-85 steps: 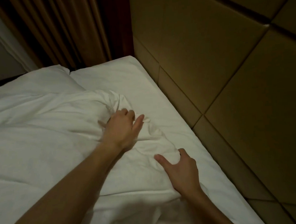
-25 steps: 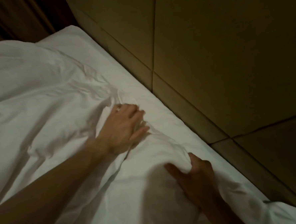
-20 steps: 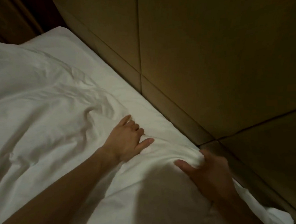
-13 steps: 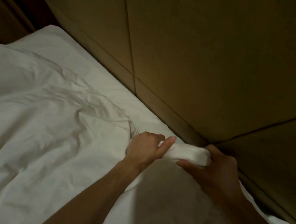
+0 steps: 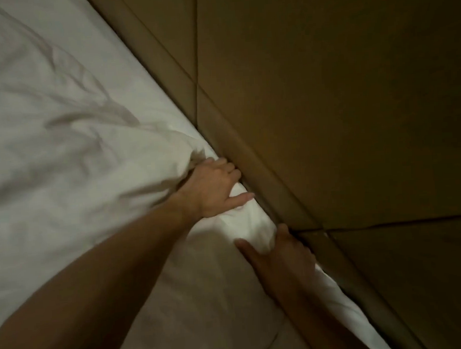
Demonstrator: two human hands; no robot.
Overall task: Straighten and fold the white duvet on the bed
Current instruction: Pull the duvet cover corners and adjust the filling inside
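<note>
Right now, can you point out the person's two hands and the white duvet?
left hand [image 5: 211, 187], head view, on the back of the hand.
right hand [image 5: 280, 255], head view, on the back of the hand.
white duvet [image 5: 61, 163], head view, on its wrinkled top surface.

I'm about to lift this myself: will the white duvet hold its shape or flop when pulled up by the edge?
Probably floppy: the white fabric duvet lies in soft creases and bunches where the left hand and right hand grip its edge beside the tan padded wall panel. It looks puffy, so likely light for its bulk. Creased cloth should not slip easily.
</note>
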